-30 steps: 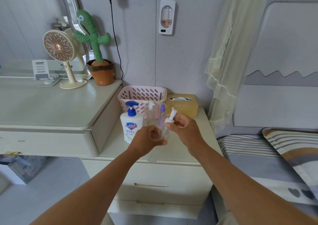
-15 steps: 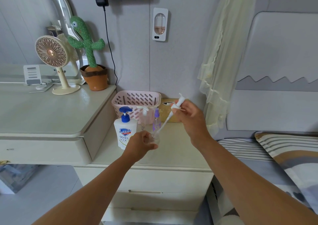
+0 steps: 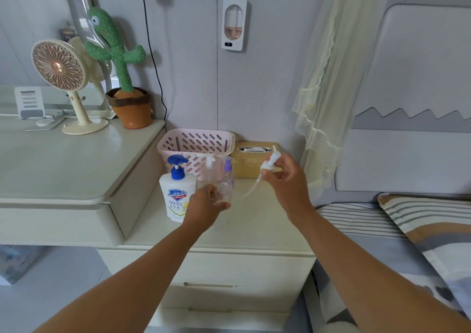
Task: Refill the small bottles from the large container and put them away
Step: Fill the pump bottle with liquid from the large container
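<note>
Large container (image 3: 170, 184), Safeguard label, 99.9%

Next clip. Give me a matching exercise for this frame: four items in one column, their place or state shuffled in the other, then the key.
Items
1. white pump head
2. small clear bottle
3. large soap container
4. pink basket

Place or state
A. at the back of the cabinet top
B. held by the left hand
C. standing upright, blue pump fitted
D. held by the right hand, tube out of the bottle

Pairs: 1-D, 2-B, 3-C, 4-A.
</note>
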The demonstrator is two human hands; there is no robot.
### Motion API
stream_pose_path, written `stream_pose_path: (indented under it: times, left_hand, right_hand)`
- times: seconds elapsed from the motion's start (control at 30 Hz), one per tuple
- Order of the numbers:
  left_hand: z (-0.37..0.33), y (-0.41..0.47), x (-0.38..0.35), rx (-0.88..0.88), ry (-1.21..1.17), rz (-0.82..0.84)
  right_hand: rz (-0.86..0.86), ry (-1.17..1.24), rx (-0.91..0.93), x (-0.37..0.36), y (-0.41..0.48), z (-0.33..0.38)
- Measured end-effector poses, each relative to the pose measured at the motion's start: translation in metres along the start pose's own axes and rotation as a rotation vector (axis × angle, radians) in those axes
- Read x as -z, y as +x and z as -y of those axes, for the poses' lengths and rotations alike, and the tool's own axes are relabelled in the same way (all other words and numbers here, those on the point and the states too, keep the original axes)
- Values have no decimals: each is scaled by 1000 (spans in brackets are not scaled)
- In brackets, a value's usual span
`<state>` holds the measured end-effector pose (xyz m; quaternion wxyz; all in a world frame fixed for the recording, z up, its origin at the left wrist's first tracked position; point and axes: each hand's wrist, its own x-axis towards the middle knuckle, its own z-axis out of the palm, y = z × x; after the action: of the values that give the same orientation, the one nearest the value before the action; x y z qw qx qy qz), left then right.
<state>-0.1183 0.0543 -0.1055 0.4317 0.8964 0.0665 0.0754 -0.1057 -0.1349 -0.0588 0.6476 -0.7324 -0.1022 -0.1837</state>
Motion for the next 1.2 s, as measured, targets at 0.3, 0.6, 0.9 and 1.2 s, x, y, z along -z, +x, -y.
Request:
stream_pose_path:
  times: [0.3,0.6,0.9,1.2]
  left_hand:
    - [2,15,-8,-79,16,22]
    - [5,24,-9,-65,32,17]
    - [5,17,-8,-69,20,4]
    - [1,7,-7,-75,-1,-63]
  right_hand:
    - [29,-268,23,-11,-4,-73]
    - [357,-484,142,-25,2,-103]
    - [603,-647,83,-15,14,-102]
    - [500,-492,-11,-11,5,-82]
